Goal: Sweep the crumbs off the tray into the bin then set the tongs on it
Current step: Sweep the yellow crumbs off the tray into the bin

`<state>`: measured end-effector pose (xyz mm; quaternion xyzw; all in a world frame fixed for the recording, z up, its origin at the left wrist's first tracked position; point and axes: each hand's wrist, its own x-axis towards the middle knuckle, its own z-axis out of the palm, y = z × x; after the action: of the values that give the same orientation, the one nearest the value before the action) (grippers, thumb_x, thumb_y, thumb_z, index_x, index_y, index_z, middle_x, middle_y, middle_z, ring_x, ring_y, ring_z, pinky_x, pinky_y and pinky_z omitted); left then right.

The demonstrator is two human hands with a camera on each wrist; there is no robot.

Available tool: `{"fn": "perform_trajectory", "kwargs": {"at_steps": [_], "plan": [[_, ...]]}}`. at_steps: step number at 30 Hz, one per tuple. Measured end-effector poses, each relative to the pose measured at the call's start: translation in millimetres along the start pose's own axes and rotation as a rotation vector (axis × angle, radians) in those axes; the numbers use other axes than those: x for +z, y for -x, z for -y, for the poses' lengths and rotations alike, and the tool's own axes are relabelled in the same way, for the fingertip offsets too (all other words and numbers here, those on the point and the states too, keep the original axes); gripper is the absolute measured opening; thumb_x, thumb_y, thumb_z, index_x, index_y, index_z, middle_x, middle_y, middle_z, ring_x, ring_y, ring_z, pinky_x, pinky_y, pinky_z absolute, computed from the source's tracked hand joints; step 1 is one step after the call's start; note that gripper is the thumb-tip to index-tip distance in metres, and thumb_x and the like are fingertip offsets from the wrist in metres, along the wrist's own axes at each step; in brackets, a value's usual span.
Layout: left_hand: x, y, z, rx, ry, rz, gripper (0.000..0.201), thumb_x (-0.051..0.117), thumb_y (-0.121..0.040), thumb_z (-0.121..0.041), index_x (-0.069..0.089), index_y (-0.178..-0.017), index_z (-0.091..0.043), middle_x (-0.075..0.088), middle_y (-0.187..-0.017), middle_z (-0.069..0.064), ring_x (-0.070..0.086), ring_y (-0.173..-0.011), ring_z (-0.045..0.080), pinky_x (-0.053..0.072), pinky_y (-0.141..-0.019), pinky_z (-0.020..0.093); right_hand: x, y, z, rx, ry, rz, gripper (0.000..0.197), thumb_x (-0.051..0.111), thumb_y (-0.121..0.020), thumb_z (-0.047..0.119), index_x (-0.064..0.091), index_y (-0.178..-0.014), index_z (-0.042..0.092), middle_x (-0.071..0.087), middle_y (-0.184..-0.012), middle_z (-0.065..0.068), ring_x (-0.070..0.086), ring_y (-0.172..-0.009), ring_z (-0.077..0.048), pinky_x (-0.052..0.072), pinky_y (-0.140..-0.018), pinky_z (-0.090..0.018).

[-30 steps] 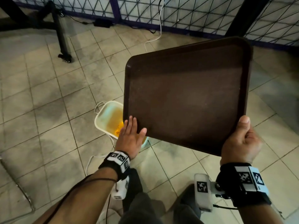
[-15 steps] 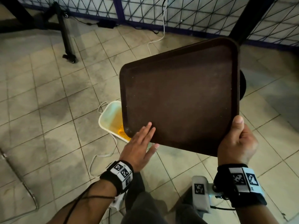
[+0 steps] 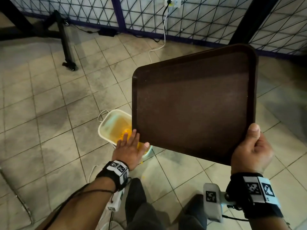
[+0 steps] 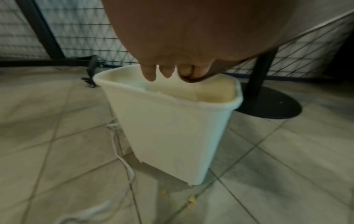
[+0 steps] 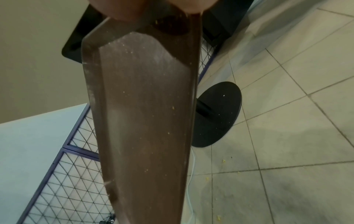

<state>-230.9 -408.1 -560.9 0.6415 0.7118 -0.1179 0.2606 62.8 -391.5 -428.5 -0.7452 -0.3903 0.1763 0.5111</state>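
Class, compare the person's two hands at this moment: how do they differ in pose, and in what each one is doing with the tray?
1. The right hand grips the tray at its near corner, thumb on top; the left hand lies flat with straight fingers.
2. The right hand carries the tilted tray; the left hand is at its low corner, above the bin.

Both wear black wrist straps with markers.

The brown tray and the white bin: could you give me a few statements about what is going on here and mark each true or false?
1. The right hand grips the tray by its near corner. True.
2. The tray lies flat on the floor. False: it is held tilted in the air, its low corner over the bin.
3. The left hand has its fingers straight over the bin's mouth. True.
4. The tongs rest on the tray. False: no tongs show in any view.
5. Yellow crumbs lie on the tiles beside the bin. True.
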Motion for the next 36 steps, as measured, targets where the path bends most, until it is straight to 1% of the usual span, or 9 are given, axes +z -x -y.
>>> {"fn": "perform_trajectory", "kwargs": {"at_steps": [6,8,11,16,22,26,29,33,36], "plan": [[-26.2,-12.1,4.4,-0.059,0.098,-0.241,0.073,0.007,-0.096,-0.065,-0.005,-0.157,-0.026,-0.015,-0.163,-0.008,-0.009,-0.151,0.02,0.006,-0.122,0.045,-8.3,-3.6,-0.8,0.023,0.016,-0.03,0.047,0.038,-0.105,0.036,0.035,-0.06,0.022,0.031,-0.057,0.002,0.039,-0.044,0.001,0.03,-0.042,-0.01],[-26.5,-4.3,0.6,0.074,0.081,-0.293,0.068,0.01,-0.099,-0.062,-0.007,-0.156,-0.028,-0.019,-0.161,-0.011,-0.013,-0.149,0.016,0.003,-0.12,0.041,-7.8,-2.8,0.9,0.036,0.008,-0.034,0.048,0.038,-0.105,0.036,0.034,-0.059,0.024,0.031,-0.056,0.002,0.039,-0.043,0.001,0.029,-0.042,-0.01],[-10.0,12.3,-3.6,0.286,-0.057,-0.18,0.068,0.005,-0.097,-0.065,-0.008,-0.155,-0.031,-0.02,-0.16,-0.014,-0.018,-0.148,0.012,0.0,-0.121,0.038,-7.7,-4.0,1.5,0.041,0.011,-0.042,0.048,0.038,-0.105,0.038,0.035,-0.059,0.025,0.032,-0.057,0.001,0.038,-0.044,-0.001,0.03,-0.042,-0.011],[-4.5,4.9,28.7,-0.021,-0.103,-0.043,0.087,-0.009,-0.084,-0.071,0.009,-0.157,-0.028,-0.005,-0.165,-0.008,-0.011,-0.151,0.022,0.004,-0.122,0.045,-9.3,-3.4,-1.3,0.018,0.053,0.004,0.046,0.038,-0.104,0.042,0.039,-0.062,0.023,0.033,-0.057,0.002,0.039,-0.046,-0.004,0.031,-0.042,-0.011],[-16.6,14.6,15.8,0.228,-0.12,-0.217,0.065,0.009,-0.099,-0.059,0.02,-0.155,-0.028,0.003,-0.164,-0.011,-0.009,-0.15,0.015,0.001,-0.12,0.039,-6.9,3.9,-3.4,0.041,0.032,0.016,0.042,0.037,-0.104,0.04,0.045,-0.069,0.019,0.035,-0.059,0.002,0.04,-0.048,-0.003,0.031,-0.042,-0.008],[-14.3,6.3,27.4,0.096,-0.238,0.003,0.076,-0.002,-0.092,-0.065,0.016,-0.156,-0.029,-0.001,-0.164,-0.012,-0.008,-0.151,0.024,0.005,-0.121,0.047,-2.5,3.9,-3.9,0.0,0.06,0.034,0.038,0.037,-0.104,0.04,0.049,-0.074,0.02,0.036,-0.059,0.004,0.039,-0.05,-0.008,0.032,-0.044,-0.008],[-29.5,-4.7,27.4,0.0,-0.131,-0.122,0.066,0.013,-0.099,-0.056,0.015,-0.157,-0.024,0.0,-0.165,-0.006,-0.006,-0.151,0.025,0.009,-0.121,0.049,-5.1,2.3,-6.9,-0.015,0.072,0.055,0.039,0.037,-0.104,0.038,0.056,-0.082,0.013,0.039,-0.059,0.001,0.038,-0.052,-0.011,0.034,-0.045,-0.009],[-50.5,-20.6,2.9,0.105,-0.023,-0.365,0.064,0.022,-0.102,-0.05,0.008,-0.157,-0.022,-0.004,-0.165,-0.005,0.0,-0.151,0.022,0.011,-0.121,0.044,-4.3,5.6,-7.4,-0.031,0.064,0.061,0.041,0.037,-0.104,0.039,0.057,-0.082,0.011,0.039,-0.059,0.002,0.042,-0.051,-0.004,0.033,-0.045,-0.009],[-48.3,-27.9,4.5,-0.005,-0.02,-0.231,0.066,0.016,-0.101,-0.053,0.001,-0.157,-0.023,-0.01,-0.165,-0.006,-0.004,-0.151,0.024,0.01,-0.122,0.048,-1.6,6.2,-6.8,-0.029,0.058,0.037,0.042,0.038,-0.104,0.039,0.055,-0.079,0.01,0.036,-0.057,0.003,0.042,-0.049,0.003,0.032,-0.045,-0.01]]}}
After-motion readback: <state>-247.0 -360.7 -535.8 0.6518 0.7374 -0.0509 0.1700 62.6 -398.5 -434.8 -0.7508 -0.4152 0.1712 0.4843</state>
